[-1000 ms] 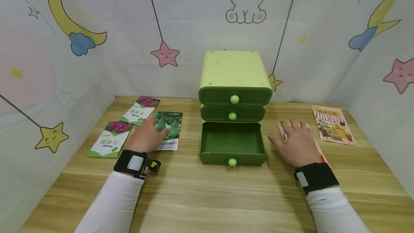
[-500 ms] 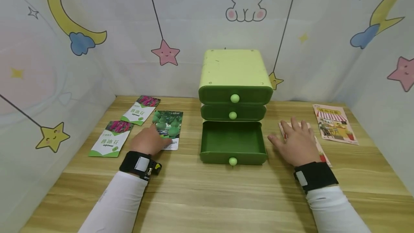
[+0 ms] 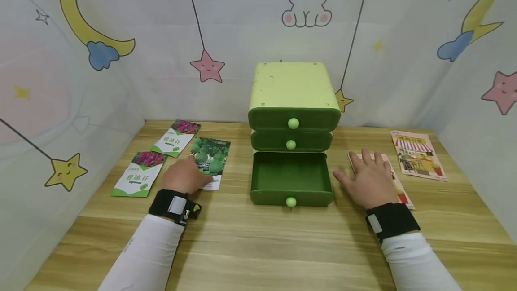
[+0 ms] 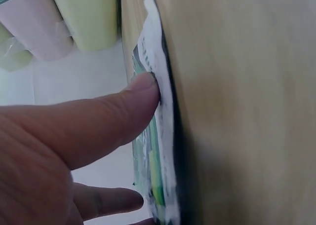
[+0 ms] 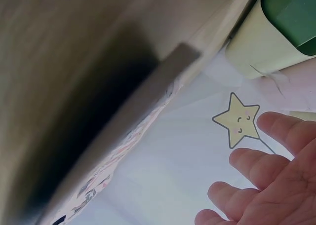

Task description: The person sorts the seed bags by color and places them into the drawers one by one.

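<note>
My left hand is at a green seed packet with gourds pictured on it, left of the drawer unit. Thumb and curled fingers pinch the packet's lower left part. In the left wrist view the thumb presses on its white part, and a dark shadow lies along the packet's edge. My right hand, fingers spread, is over a pink packet that it partly covers. The right wrist view shows those fingers apart from the packet.
Two flower seed packets lie at the left. Another pink packet lies at the far right. A green drawer unit stands at the back middle, its bottom drawer pulled out. Printed cloth walls surround the wooden table.
The left hand has moved right and closed its thumb and fingers on the gourd packet, which has turned slightly clockwise. The right hand has hardly moved.
</note>
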Available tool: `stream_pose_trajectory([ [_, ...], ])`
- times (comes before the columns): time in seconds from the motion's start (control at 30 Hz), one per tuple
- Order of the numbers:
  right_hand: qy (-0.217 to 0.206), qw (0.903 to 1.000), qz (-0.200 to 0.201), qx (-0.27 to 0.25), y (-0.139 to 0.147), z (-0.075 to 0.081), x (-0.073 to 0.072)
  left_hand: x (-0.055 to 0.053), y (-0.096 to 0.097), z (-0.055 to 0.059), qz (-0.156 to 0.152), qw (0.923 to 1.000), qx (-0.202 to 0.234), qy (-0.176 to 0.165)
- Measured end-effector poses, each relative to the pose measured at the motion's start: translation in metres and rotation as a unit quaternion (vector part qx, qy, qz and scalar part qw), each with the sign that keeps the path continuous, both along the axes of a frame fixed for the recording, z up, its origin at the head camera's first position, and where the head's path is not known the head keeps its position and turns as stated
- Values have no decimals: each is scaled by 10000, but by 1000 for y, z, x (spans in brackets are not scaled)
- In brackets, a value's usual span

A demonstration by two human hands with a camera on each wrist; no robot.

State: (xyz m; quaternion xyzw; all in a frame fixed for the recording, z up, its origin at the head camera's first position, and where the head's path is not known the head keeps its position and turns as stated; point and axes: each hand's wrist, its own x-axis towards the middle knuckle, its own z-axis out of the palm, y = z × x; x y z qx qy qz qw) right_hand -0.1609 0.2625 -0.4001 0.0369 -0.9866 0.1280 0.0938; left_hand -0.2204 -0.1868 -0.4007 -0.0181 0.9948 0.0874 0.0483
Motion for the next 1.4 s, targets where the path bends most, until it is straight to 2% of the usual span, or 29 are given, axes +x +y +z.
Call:
stream_pose_trajectory([
  [0.23, 24, 10000, 13, -29, 0, -1, -1, -4, -7, -2, 29, 9986, 475, 244],
  [0.43, 9, 10000, 9, -73, -1, 0, -1, -6, -11, 1, 217, 9926, 1191, 95],
  [0.73, 159, 9998, 50, -146, -3, 3, 1, -8, -15, 1, 426, 9700, 2392, -108],
  [0.93, 422, 9986, 156, -274, -6, 4, 2, -9, -14, 5, 551, 9502, 3050, -317],
  [1.03, 541, 9976, 171, -389, -7, 5, 2, -8, -12, 7, 626, 9346, 3485, -329],
  [1.17, 678, 9961, 179, -528, -9, 6, 1, -7, -8, 8, 594, 9028, 4247, -319],
  [1.23, 717, 9955, 198, -580, -9, 6, 1, -6, -8, 8, 467, 8860, 4596, -392],
  [1.3, 736, 9951, 221, -630, -10, 7, 1, -4, -8, 9, 307, 8725, 4854, -479],
  [1.4, 732, 9945, 243, -711, -12, 7, 2, -4, -7, 10, -199, 8370, 5424, -695],
])
